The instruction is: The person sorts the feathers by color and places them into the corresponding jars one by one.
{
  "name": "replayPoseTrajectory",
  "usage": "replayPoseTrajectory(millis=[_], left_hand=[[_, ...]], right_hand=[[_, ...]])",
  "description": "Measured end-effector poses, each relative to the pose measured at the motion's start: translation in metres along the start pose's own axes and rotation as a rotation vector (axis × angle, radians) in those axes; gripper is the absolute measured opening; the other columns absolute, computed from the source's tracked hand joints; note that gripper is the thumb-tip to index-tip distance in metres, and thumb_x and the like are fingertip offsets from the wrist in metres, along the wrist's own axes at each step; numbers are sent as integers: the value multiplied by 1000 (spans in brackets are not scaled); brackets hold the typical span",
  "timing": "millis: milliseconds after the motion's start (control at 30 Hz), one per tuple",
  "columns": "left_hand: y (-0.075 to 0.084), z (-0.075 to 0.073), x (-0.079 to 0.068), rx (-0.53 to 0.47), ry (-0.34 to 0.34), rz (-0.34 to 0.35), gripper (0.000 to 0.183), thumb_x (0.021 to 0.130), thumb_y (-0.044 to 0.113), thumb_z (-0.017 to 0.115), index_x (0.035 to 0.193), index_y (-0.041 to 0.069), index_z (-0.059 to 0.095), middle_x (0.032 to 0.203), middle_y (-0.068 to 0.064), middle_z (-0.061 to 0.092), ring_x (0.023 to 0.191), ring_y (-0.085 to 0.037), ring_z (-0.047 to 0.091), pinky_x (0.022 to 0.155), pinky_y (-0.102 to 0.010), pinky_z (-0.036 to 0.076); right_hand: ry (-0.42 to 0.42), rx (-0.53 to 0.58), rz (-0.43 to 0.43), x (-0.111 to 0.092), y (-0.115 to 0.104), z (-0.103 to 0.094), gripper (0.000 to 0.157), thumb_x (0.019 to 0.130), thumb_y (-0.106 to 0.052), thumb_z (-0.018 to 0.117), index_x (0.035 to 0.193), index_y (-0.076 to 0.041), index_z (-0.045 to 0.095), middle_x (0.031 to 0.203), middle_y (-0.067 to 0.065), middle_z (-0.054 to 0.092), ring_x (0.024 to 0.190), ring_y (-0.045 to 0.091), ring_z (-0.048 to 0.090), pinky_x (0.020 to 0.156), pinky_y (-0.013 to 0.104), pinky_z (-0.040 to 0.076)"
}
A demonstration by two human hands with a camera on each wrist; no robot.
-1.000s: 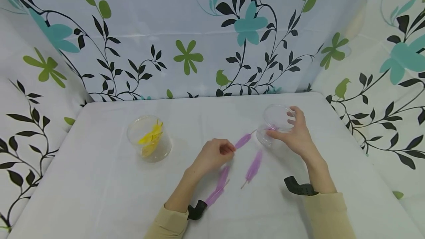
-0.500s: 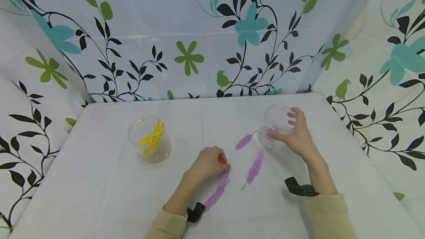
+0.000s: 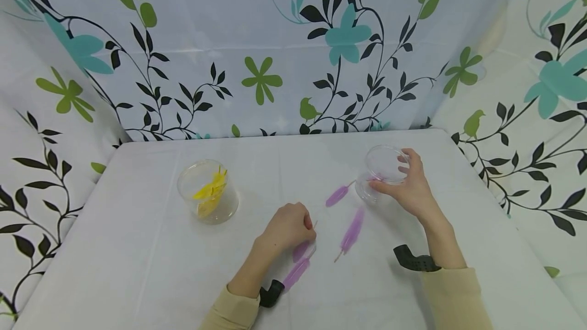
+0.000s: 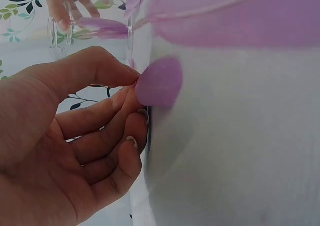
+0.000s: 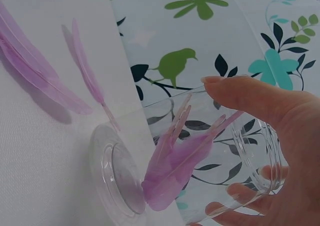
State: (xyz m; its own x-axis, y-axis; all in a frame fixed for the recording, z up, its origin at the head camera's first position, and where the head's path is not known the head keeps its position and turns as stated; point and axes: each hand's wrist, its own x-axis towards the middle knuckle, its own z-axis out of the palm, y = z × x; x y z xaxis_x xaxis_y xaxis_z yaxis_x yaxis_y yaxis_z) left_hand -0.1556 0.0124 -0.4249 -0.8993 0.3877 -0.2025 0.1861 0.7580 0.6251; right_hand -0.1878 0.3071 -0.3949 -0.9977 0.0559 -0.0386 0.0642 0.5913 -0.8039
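Observation:
My left hand [image 3: 285, 228] pinches a purple feather [image 4: 161, 82] between thumb and index finger, low over the white table. Another purple feather [image 3: 297, 272] lies just in front of it, near the wrist. My right hand [image 3: 411, 182] grips a clear cylindrical jar [image 3: 367, 193] near its rim, thumb on one side and fingers on the other. Inside that jar, several purple feathers [image 5: 175, 168] rest, quills toward the rim. Two more purple feathers lie between the hands: a small one [image 3: 337, 196] beside the jar base and a longer one [image 3: 352, 232] nearer me.
A second clear jar [image 3: 187, 187] stands upright on the left of the white table [image 3: 151, 264], holding yellow feathers [image 3: 212, 195]. A leaf-patterned curtain [image 3: 192, 39] surrounds the table at the back and sides.
My left hand has moved back toward me from beside the small feather. It has taken hold of one of the nearer purple feathers. The right hand and its jar stay put.

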Motion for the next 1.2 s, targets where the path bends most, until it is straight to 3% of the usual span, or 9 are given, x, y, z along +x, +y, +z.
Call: replayPoseTrajectory(millis=[167,700,900,1200], left_hand=[[-4,-5,1,-56,37,17,4,80,16,74,80,14,71,78,6,63,70,-10,56,67,-27,50],[3,-16,3,-386,214,89,7,88,18,71,95,17,70,84,7,70,80,-10,64,75,-30,54],[10,-20,5,-462,283,145,18,91,16,71,108,19,71,88,7,72,82,-11,64,78,-30,54],[34,-23,21,-556,326,212,10,92,19,71,102,16,69,93,4,72,85,-10,65,83,-29,56]], right_hand=[[-3,-1,6,0,1,0,114,80,-39,83,157,-10,4,159,25,22,141,50,31,102,69,40],[-2,-5,0,1,2,0,114,80,-40,83,157,-10,4,159,26,22,141,50,31,102,70,39],[2,14,-6,2,4,0,114,80,-42,83,157,-11,5,159,24,22,142,48,30,104,68,39],[4,7,1,1,5,0,115,80,-42,83,157,-11,5,159,24,22,143,48,30,104,68,40]])
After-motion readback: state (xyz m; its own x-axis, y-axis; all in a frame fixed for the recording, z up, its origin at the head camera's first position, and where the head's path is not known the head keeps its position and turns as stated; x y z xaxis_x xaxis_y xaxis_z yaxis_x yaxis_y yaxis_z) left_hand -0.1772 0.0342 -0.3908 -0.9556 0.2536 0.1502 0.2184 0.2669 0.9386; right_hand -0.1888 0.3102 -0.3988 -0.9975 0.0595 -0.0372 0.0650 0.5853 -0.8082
